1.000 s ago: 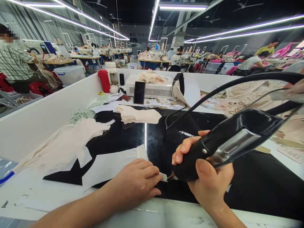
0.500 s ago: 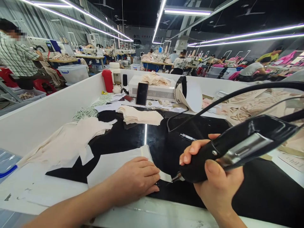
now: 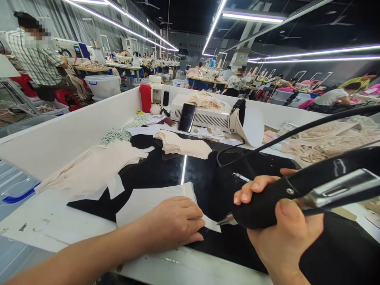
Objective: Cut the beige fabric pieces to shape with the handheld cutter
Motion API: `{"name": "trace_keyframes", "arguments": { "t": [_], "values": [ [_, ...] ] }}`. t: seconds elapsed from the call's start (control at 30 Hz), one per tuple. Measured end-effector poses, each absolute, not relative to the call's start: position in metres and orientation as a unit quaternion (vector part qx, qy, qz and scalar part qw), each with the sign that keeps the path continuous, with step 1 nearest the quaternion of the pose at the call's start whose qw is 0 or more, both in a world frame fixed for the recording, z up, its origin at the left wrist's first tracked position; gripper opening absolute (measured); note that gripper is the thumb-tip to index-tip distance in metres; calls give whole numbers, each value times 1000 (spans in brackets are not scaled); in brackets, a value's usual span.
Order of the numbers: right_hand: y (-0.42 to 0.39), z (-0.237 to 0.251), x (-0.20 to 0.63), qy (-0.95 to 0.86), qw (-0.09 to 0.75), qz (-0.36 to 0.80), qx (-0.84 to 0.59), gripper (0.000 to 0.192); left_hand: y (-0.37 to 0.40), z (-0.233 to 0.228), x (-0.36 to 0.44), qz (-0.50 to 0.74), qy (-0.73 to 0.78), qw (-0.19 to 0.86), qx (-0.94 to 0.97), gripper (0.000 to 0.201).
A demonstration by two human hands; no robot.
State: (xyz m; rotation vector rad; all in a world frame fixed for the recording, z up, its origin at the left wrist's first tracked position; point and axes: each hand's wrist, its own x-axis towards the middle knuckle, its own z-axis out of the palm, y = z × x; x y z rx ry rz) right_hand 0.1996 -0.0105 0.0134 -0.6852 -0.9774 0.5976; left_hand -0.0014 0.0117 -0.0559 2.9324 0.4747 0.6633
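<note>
Low in the middle of the frame, the left hand (image 3: 175, 221) lay flat, fingers spread, pinning a white fabric piece (image 3: 154, 200) that looked thin, limp and likely to slide, so best held near its edge. Just right, the right hand (image 3: 285, 233) gripped a black cutting tool (image 3: 299, 190), its tip touching that piece's lower right corner.

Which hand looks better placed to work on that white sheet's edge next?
Probably the right hand: it grips the black tool, tip at the white sheet. The left hand lies flat on it.
</note>
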Motion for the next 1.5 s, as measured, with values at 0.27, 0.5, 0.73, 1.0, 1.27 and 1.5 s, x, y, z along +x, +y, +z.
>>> {"name": "trace_keyframes", "arguments": {
  "t": [0.27,0.5,0.73,1.0,1.27,1.5],
  "values": [
    [3,7,183,-449,784,285,-321,44,13,-55,1,218,150,50,963,22],
    [4,6,180,-457,781,279,-323,41,13,-56,2,215,150,53,963,23],
    [2,10,184,-450,780,272,-340,38,13,-58,2,225,150,43,962,24],
    [-4,8,196,-456,782,251,-342,40,12,-56,2,220,157,44,962,21],
    [-5,7,194,-459,782,260,-333,34,12,-55,1,206,165,52,963,20],
    [-12,11,184,-447,785,294,-312,43,11,-57,-1,205,165,66,963,23]
  ]
}}
